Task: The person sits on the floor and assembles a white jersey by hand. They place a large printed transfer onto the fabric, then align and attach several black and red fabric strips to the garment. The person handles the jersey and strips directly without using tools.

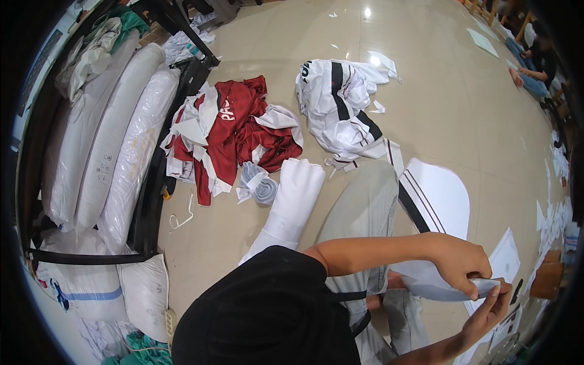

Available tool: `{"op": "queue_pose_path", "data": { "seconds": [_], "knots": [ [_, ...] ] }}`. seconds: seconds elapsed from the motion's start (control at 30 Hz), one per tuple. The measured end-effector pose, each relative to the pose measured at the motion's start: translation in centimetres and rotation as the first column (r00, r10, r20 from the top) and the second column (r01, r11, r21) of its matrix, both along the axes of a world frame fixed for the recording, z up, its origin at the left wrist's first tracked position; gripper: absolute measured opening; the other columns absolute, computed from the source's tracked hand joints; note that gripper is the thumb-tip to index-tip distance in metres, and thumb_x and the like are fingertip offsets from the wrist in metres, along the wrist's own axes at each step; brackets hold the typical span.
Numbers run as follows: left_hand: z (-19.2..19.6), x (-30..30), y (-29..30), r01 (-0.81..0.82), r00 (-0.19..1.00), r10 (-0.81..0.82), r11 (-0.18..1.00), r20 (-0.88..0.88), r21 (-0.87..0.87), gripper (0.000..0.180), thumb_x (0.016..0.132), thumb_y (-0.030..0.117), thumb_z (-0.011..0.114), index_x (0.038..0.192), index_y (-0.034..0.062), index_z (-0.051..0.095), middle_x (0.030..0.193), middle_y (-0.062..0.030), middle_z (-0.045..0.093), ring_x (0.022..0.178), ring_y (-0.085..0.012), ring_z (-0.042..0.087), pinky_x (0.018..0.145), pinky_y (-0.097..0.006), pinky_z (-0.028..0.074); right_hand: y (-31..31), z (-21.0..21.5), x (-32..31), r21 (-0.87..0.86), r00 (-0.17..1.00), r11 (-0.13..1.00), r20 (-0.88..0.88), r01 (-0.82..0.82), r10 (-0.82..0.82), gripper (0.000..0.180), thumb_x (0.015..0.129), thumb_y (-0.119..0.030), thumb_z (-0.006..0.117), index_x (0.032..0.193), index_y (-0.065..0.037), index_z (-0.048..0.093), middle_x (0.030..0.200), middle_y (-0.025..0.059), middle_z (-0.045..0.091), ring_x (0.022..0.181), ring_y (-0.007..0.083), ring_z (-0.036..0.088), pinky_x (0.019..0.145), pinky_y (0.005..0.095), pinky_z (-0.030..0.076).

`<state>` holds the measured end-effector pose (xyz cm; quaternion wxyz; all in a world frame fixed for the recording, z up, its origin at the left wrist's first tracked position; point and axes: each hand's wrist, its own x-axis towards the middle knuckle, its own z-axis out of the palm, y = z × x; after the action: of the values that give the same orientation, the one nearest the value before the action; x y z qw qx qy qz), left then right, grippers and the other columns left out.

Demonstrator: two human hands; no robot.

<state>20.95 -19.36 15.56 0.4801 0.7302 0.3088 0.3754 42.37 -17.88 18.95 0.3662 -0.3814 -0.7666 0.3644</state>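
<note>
Over at the lower right, a pale cloth piece (pixel 439 291) runs lengthwise left to right, its right end pinched in the left hand (pixel 460 260) and right hand (pixel 488 311). Just past the left forearm (pixel 377 249) there's a striped white panel (pixel 449 190), rounded edge facing right; can't tell if they're joined. Shiny floor (pixel 493 146) stretches from there to scraps (pixel 550 216) along the right rim.

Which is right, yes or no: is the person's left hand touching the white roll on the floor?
No, the left hand holds the pale grey piece, well apart from the white roll.
</note>
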Motion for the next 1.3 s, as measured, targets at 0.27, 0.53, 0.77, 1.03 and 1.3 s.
{"op": "queue_pose_path", "data": {
  "seconds": [0.27, 0.53, 0.77, 1.03, 1.3],
  "knots": [
    [0.8, 0.5, -0.1, -0.063, 0.981, 0.075, 0.995, 0.180, -0.075, 0.044, 0.080, 0.034, 0.076, 0.092, -0.0044, 0.059, 0.084, -0.0159, 0.062, 0.079, -0.0276, 0.060, 0.071, -0.037, 0.046, 0.7, -4.0, 2.1, 0.101, 0.968, 0.963, -0.005, 0.249, -0.250, 0.024, 0.104, -0.022, 0.053, 0.106, 0.003, 0.055, 0.105, 0.0110, 0.061, 0.103, 0.0180, 0.056, 0.093, 0.0322, 0.042],
    [2.4, 1.8, 0.6, -0.086, 0.952, 0.070, 0.996, 0.298, 0.039, 0.024, 0.096, 0.020, 0.062, 0.100, -0.0022, 0.053, 0.083, -0.0192, 0.060, 0.080, -0.0350, 0.059, 0.071, -0.042, 0.045, 0.8, -4.4, 1.7, -0.111, 0.877, 0.939, -0.335, 0.327, -0.345, 0.030, 0.103, -0.024, 0.057, 0.116, 0.003, 0.057, 0.105, 0.0086, 0.062, 0.098, 0.0137, 0.057, 0.087, 0.0257, 0.043],
    [4.1, 1.8, 0.7, -0.203, 0.946, 0.179, 0.977, 0.272, 0.062, 0.026, 0.101, 0.023, 0.055, 0.111, 0.0010, 0.047, 0.089, -0.0207, 0.058, 0.090, -0.0403, 0.057, 0.077, -0.047, 0.044, 0.1, -8.3, 5.5, -0.297, 0.994, 0.952, -0.060, 0.073, -0.095, 0.032, 0.097, -0.020, 0.063, 0.113, 0.007, 0.059, 0.102, 0.0068, 0.062, 0.095, 0.0120, 0.054, 0.085, 0.0280, 0.042],
    [6.4, -0.4, 0.4, -0.298, 0.950, 0.273, 0.937, 0.148, 0.182, 0.025, 0.100, 0.028, 0.058, 0.108, 0.0057, 0.051, 0.095, -0.0168, 0.061, 0.093, -0.0366, 0.059, 0.078, -0.044, 0.046, -2.4, -9.4, 8.2, -0.316, 0.823, 0.861, 0.537, 0.399, -0.184, 0.058, 0.097, -0.037, 0.063, 0.132, 0.009, 0.055, 0.125, 0.0273, 0.062, 0.115, 0.0371, 0.060, 0.102, 0.0431, 0.045],
    [6.7, -3.2, 0.1, -0.546, 0.828, 0.418, 0.753, 0.373, 0.368, 0.016, 0.099, 0.015, 0.059, 0.108, 0.0023, 0.055, 0.086, -0.0133, 0.060, 0.070, -0.0306, 0.059, 0.066, -0.037, 0.044, -2.3, -4.9, 8.1, -0.129, 0.645, 0.964, 0.762, 0.231, -0.052, 0.034, 0.103, -0.025, 0.053, 0.124, 0.000, 0.064, 0.109, 0.0178, 0.069, 0.101, 0.0324, 0.067, 0.096, 0.0415, 0.051]
  ]
}}
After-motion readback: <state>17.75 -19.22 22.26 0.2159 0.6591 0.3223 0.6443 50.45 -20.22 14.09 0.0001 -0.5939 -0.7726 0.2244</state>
